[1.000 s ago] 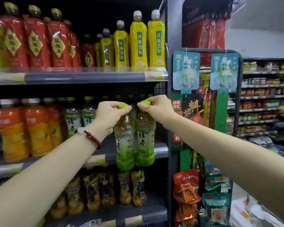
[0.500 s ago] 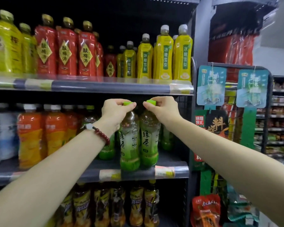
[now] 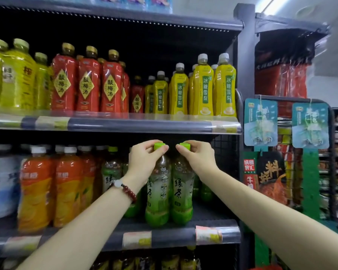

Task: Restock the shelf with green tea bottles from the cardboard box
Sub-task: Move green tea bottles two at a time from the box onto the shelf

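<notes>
Step in hand: shelving. Left hand (image 3: 142,162) pinches the lime cap of one clear plastic green tea bottle (image 3: 157,193); right hand (image 3: 195,157) pinches the cap of a second green tea bottle (image 3: 182,191). Both bottles stand upright, touching, at the front lip of the grey metal middle shelf (image 3: 174,233). Next move, as judged: slide both rearward, then release. Room: open shelf floor to the right; upper shelf edge (image 3: 125,126) close above the caps. Cardboard box not in view.
</notes>
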`<control>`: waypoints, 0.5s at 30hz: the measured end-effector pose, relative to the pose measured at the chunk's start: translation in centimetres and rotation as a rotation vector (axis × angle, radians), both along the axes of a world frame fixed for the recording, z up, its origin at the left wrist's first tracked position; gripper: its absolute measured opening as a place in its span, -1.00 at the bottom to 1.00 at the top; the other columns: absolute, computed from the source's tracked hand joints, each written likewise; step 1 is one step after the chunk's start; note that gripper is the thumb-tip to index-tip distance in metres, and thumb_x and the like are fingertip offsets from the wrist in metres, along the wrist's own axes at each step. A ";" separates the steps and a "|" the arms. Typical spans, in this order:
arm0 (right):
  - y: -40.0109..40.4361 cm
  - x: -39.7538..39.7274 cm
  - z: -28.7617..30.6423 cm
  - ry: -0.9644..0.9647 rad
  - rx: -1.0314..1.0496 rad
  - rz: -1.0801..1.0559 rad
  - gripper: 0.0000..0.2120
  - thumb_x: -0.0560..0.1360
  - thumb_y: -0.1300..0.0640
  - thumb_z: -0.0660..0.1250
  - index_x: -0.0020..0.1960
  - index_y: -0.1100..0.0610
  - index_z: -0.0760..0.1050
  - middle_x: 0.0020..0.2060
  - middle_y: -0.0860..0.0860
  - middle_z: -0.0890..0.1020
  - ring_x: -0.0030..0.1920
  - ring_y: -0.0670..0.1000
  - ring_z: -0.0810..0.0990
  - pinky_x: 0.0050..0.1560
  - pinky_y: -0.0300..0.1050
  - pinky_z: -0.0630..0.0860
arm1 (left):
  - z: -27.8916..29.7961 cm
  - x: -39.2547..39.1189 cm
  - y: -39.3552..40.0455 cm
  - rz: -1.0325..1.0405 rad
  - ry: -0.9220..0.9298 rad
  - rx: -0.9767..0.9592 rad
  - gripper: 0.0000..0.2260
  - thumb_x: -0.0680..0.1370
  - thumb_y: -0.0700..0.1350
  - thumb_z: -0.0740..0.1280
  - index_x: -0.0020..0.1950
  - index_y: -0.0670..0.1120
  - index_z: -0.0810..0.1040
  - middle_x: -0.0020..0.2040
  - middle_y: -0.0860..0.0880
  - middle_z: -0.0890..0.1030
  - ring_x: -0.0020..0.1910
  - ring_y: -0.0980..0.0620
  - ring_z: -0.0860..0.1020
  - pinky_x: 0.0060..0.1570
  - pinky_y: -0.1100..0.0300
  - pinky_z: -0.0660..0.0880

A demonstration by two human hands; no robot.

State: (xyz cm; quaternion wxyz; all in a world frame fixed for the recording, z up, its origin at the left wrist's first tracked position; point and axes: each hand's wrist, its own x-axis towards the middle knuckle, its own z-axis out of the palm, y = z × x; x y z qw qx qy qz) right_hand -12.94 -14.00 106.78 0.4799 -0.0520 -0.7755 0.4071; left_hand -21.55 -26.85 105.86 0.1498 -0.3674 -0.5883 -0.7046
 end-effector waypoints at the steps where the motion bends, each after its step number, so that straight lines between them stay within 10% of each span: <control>1: 0.1 -0.1 -0.1 0.008 0.000 0.010 -0.81 0.42 -0.03 0.45 -0.09 0.08 0.66 -0.24 -0.02 0.71 -0.13 -0.06 0.68 0.04 0.04 0.62 | -0.1 -0.1 0.1 0.006 0.007 0.006 -0.89 0.40 -0.09 0.49 -0.11 0.05 0.64 -0.14 0.04 0.70 -0.04 0.08 0.66 -0.06 0.20 0.58; 7: 0.4 -0.2 -0.9 0.048 -0.012 0.088 -0.91 0.39 0.01 0.48 -0.18 -0.12 0.58 -0.19 -0.09 0.70 -0.11 -0.12 0.67 0.04 -0.04 0.63 | -1.2 -0.2 0.1 0.068 0.063 -0.013 -0.74 0.42 -0.02 0.47 0.10 0.04 0.61 -0.04 0.15 0.66 0.06 0.21 0.59 0.13 0.18 0.51; 15: 0.0 -0.9 -5.8 0.024 0.036 0.119 -0.48 0.46 0.01 0.40 0.36 -0.07 0.30 0.20 -0.11 0.52 0.23 -0.08 0.49 0.26 -0.08 0.44 | -5.2 0.1 0.4 0.007 0.122 -0.188 -0.30 0.34 0.14 0.48 0.40 0.25 0.21 0.35 0.14 0.44 0.33 0.14 0.41 0.33 0.03 0.37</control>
